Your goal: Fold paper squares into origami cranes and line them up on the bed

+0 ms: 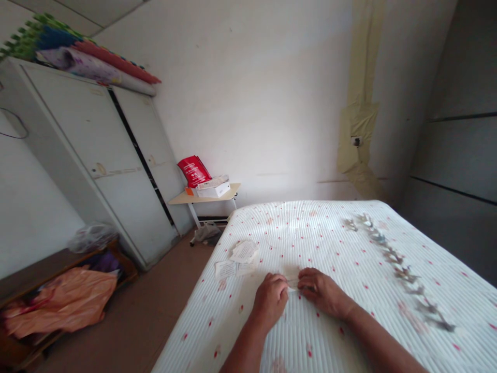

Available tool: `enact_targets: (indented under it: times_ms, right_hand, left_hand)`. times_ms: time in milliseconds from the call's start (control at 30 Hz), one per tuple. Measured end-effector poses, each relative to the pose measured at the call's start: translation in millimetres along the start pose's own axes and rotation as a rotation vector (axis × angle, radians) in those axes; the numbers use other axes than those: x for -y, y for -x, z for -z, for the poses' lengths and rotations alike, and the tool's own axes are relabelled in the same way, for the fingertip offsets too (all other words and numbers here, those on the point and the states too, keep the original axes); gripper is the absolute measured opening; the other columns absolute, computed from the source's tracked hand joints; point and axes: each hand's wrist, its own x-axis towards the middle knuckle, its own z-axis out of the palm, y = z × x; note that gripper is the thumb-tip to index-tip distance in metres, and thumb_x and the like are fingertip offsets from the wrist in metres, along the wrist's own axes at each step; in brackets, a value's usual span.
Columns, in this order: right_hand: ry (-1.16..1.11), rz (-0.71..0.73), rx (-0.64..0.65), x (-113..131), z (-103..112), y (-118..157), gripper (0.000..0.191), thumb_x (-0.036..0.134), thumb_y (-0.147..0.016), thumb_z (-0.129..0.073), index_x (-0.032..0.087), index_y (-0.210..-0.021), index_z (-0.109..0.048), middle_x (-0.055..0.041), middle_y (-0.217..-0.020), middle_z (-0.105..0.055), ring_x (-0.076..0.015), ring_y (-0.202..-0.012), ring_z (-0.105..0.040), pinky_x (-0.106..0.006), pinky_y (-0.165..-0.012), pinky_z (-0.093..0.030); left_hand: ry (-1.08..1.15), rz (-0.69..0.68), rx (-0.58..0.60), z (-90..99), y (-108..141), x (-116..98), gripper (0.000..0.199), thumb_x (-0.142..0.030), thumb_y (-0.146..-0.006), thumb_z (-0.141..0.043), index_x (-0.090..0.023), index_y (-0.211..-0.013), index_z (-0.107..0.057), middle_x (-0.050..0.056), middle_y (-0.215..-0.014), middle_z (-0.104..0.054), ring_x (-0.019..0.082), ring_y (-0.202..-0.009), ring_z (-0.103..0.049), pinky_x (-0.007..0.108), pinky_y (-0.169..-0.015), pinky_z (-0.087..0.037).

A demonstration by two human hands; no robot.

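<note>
A small sheet of paper (pixel 292 274) lies on the bed between my two hands. My left hand (pixel 271 300) has curled fingers closed on its left edge. On the opposite edge, the bent fingers of my right hand (pixel 320 291) pinch it. Several printed paper sheets (pixel 244 251) lie loosely piled to the left of my left hand. Off to the right, a row of small folded paper figures (pixel 394 255) runs along the bed; they are blurred, so their exact shape is hard to tell.
The bed (pixel 310 336) has a ribbed white cover with red spots. Beyond it, a small table (pixel 180 198) bears a red bag (pixel 194 171) and a white box (pixel 213 190). A grey cabinet (pixel 85 140) stands left, near an orange cloth-like bundle (pixel 66 303).
</note>
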Motion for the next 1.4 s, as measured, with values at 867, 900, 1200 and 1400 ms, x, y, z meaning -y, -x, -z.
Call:
enact_targets:
  times_ms: [867, 900, 1200, 1400]
  right_hand:
    - [0.470, -0.516, -0.014, 12.8, -20.8, -21.2, 0.027, 0.019, -0.088, -0.037, 0.011, -0.089, -0.062, -0.0125, -0.096, -0.059, -0.0195, -0.090, -0.060, -0.026, -0.071, -0.043]
    - [0.479, -0.514, -0.007, 14.0, -20.2, -21.4, 0.027, 0.019, -0.088, -0.037, 0.011, -0.089, -0.062, -0.0125, -0.097, -0.059, -0.0194, -0.090, -0.060, -0.025, -0.070, -0.043]
    - [0.571, -0.478, 0.013, 14.1, -22.4, -22.3, 0.027, 0.018, -0.089, -0.035, 0.013, -0.093, -0.061, -0.0137, -0.103, -0.059, -0.0221, -0.090, -0.061, -0.026, -0.063, -0.047]
    - [0.582, -0.461, -0.006, 10.7, -24.6, -23.3, 0.025, 0.018, -0.090, -0.036, 0.013, -0.097, -0.059, -0.0161, -0.109, -0.058, -0.0214, -0.091, -0.061, -0.026, -0.066, -0.048]
  left_hand:
    - [-0.486, 0.394, 0.026, -17.2, -14.8, -12.0, 0.024, -0.022, -0.087, -0.039, -0.017, -0.089, -0.062, 0.006, -0.092, -0.059, 0.017, -0.091, -0.055, 0.027, -0.077, -0.042]
    - [-0.488, 0.398, 0.032, -16.8, -15.3, -12.8, 0.024, -0.023, -0.087, -0.039, -0.017, -0.089, -0.062, 0.007, -0.093, -0.059, 0.017, -0.091, -0.055, 0.027, -0.076, -0.042]
    - [-0.406, 0.386, 0.009, -11.3, -12.1, -12.9, 0.021, -0.021, -0.086, -0.040, -0.016, -0.084, -0.060, 0.005, -0.090, -0.058, 0.017, -0.091, -0.053, 0.026, -0.080, -0.039]
    - [-0.400, 0.387, 0.013, -13.1, -10.6, -10.4, 0.020, -0.019, -0.085, -0.040, -0.017, -0.086, -0.060, 0.005, -0.093, -0.058, 0.017, -0.093, -0.052, 0.027, -0.081, -0.038]
